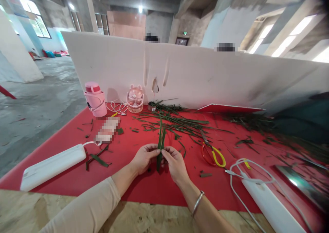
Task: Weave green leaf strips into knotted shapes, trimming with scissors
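Observation:
Near the middle of the red table covering [123, 178], both hands pinch one green leaf strip [160, 140], which stands upright between them with its pointed end up. My left hand [145, 158] closes thumb and fingers on its left side. From the right, my right hand [176, 162] grips the same strip, thumb close to the other thumb; a silver bangle circles that wrist. Beyond the hands lies a pile of long green strips [180, 121]. Scissors [212, 153] with red and yellow handles rest to the right of them.
A white power bank [55, 167] lies left, another [272, 204] with a cable right. A pink bottle [95, 101] and a clear pink cup [135, 101] stand before a white board [195, 75]. A dark phone [300, 185] is at far right. Two heads show behind the board.

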Available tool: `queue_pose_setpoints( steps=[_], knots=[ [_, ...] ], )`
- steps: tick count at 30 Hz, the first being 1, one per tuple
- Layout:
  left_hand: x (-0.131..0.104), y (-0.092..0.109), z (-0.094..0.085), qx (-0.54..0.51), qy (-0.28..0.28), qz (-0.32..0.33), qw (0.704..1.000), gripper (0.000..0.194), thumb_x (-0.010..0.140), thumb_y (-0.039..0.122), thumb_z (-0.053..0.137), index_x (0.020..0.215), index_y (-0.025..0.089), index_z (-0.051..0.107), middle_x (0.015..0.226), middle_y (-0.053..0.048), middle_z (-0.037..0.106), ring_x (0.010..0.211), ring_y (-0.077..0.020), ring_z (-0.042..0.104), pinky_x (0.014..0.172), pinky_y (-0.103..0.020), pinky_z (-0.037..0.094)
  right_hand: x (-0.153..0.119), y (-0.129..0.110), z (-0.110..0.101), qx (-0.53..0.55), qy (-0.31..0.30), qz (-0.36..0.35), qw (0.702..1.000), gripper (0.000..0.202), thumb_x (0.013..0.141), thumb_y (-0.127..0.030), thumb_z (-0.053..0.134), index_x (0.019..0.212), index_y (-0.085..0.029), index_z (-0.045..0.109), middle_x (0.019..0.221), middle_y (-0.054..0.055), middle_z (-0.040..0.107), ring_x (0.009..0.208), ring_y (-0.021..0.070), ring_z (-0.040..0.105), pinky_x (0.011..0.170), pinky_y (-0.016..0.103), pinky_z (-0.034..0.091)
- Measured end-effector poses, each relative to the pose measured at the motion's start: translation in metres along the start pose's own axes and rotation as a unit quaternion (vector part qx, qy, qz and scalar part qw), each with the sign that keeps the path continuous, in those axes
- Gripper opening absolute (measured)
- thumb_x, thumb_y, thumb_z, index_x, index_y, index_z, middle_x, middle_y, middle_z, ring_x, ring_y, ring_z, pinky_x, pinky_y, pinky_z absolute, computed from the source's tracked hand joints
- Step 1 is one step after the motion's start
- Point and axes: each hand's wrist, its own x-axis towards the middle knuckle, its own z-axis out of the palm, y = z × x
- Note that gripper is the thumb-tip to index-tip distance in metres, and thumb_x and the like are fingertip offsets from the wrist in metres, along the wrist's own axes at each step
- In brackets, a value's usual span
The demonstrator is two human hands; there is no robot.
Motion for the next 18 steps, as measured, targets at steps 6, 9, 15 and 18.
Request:
queue_pose_setpoints(
  steps=[6, 9, 15, 18],
  knots=[
    [0.0003, -0.0025, -0.0002, -0.008, 0.022, -0.014, 1.0, 0.023, 0.063, 0.024, 0.071, 0.078, 0.01, 0.059, 0.058, -0.004, 0.061, 0.047, -0.0166, 0.058, 0.049, -0.033, 0.049, -0.0009, -0.0003, 0.0016, -0.023, -0.008, 0.039, 0.999, 0.024, 0.069, -0.039, 0.061, 0.069, -0.017, 0.051, 0.045, -0.007, 0.05, 0.034, 0.0065, 0.046, 0.032, 0.016, 0.036],
    [0.0002, -0.0029, -0.0004, -0.009, 0.026, -0.024, 0.999, 0.024, 0.063, 0.027, 0.07, 0.076, 0.011, 0.058, 0.054, -0.004, 0.06, 0.045, -0.0164, 0.057, 0.047, -0.032, 0.048, 0.0008, 0.003, 0.0019, -0.016, -0.003, 0.049, 0.999, 0.026, 0.069, -0.04, 0.062, 0.069, -0.017, 0.051, 0.044, -0.007, 0.05, 0.033, 0.0067, 0.045, 0.031, 0.016, 0.034],
    [-0.0009, -0.0002, 0.0011, -0.037, 0.05, -0.032, 0.998, 0.028, 0.061, 0.029, 0.072, 0.077, 0.012, 0.056, 0.053, -0.002, 0.058, 0.041, -0.0151, 0.054, 0.043, -0.029, 0.046, 0.0019, 0.0067, 0.0044, 0.011, -0.011, 0.066, 0.998, 0.027, 0.069, -0.042, 0.063, 0.069, -0.018, 0.051, 0.046, -0.007, 0.049, 0.034, 0.0066, 0.044, 0.033, 0.018, 0.035],
    [-0.0023, 0.0021, 0.0031, -0.039, 0.023, -0.042, 0.998, 0.025, 0.065, 0.03, 0.069, 0.078, 0.012, 0.057, 0.052, -0.002, 0.057, 0.04, -0.0144, 0.053, 0.043, -0.028, 0.044, 0.002, 0.0041, 0.0051, 0.014, -0.014, 0.056, 0.998, 0.027, 0.069, -0.042, 0.064, 0.071, -0.018, 0.05, 0.046, -0.007, 0.048, 0.034, 0.0061, 0.044, 0.033, 0.017, 0.033]
  ],
)
